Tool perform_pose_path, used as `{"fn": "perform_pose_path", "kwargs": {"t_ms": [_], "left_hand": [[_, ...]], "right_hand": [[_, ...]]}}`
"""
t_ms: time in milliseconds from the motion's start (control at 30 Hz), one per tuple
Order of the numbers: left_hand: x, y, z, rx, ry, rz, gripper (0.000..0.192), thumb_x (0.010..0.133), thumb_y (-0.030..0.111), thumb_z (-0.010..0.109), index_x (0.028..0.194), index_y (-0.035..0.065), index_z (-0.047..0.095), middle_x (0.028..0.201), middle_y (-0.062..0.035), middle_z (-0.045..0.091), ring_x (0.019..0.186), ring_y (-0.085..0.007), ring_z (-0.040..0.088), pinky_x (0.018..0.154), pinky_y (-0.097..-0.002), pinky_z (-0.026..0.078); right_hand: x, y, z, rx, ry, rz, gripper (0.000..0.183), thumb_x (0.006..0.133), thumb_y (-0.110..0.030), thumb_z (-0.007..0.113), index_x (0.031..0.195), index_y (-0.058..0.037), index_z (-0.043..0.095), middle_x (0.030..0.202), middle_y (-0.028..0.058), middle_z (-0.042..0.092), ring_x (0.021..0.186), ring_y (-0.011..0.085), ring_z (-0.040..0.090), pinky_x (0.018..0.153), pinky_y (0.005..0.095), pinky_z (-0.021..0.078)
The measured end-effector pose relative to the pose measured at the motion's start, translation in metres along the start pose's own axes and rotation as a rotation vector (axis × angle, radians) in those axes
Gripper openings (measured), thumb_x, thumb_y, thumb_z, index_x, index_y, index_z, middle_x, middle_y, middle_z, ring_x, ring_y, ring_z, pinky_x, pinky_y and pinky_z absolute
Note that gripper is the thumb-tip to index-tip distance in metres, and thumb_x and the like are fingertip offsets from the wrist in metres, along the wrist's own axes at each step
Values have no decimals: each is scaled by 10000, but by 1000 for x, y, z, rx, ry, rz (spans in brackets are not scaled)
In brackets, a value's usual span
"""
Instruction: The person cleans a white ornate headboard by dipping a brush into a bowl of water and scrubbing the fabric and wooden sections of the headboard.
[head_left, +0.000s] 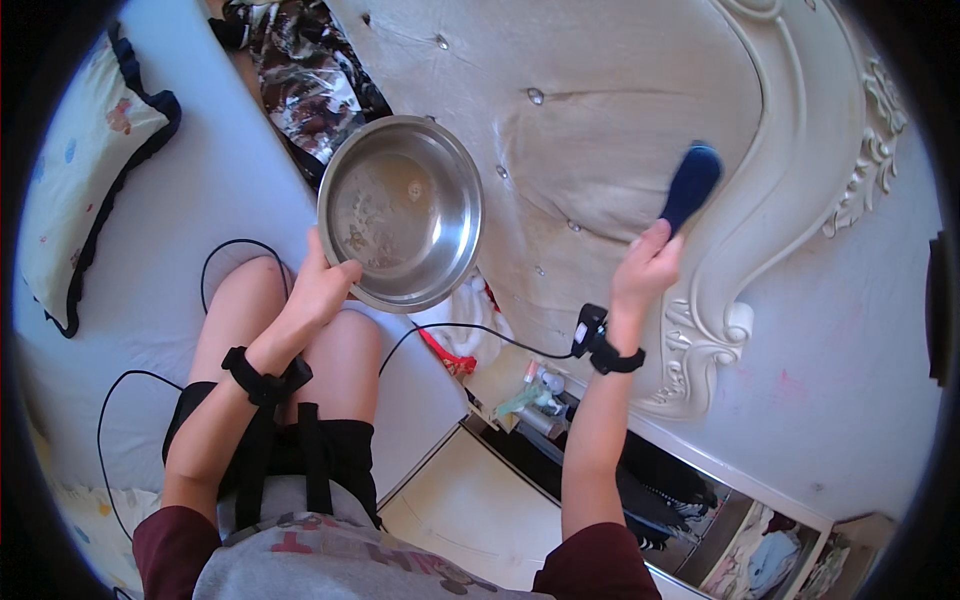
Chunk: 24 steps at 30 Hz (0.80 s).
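Note:
My left hand (324, 289) grips the near left rim of a round stainless-steel basin (450, 247), held up over my knees and tilted so its inside faces me. Pale brownish patches show on the basin's bottom; whether they are liquid or reflections I cannot tell. In my right hand (649, 266) is the handle of a dark blue, paddle-shaped brush (694, 180), slightly blurred, its bristles not visible. Behind the brush stands a cream tufted headboard (600, 135) with crystal buttons and brownish stains. I cannot tell whether the brush touches its upholstery.
A carved cream frame (787, 195) borders the headboard. I sit on a bed with a pale sheet (225, 150); a ruffled pillow (82, 180) lies left. Small bottles (551, 382) and an open drawer with clothes (772, 555) are lower right. Black cables (480, 325) run from my wrist straps.

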<state>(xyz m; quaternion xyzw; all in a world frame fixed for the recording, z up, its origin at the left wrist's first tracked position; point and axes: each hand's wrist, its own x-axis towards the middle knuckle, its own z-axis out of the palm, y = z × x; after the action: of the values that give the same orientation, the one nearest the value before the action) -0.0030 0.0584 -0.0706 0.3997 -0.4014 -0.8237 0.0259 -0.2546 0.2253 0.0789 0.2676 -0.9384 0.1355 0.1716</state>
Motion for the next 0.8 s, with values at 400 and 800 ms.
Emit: {"fn": "perform_pose_path", "kwargs": {"t_ms": [400,800], "left_hand": [[1,-15,17,-40,-30,-2,569,742,-10,489,1255,21,244,940,-138,495,760,-184,545,642,-300,476],[-12,-5,44,-22,-106,31,501,744,-20,493,1193,8,274,938,-135,492,780,-196,557,634,-309,495]], "right_hand": [[-38,33,-2,12,-7,93,432,944,-404,433,743,-23,464,517,152,474,478,321,477,444,430,357],[-121,106,6,325,-458,410,430,944,-423,417,781,-31,484,503,135,512,433,268,536,410,400,402]]}}
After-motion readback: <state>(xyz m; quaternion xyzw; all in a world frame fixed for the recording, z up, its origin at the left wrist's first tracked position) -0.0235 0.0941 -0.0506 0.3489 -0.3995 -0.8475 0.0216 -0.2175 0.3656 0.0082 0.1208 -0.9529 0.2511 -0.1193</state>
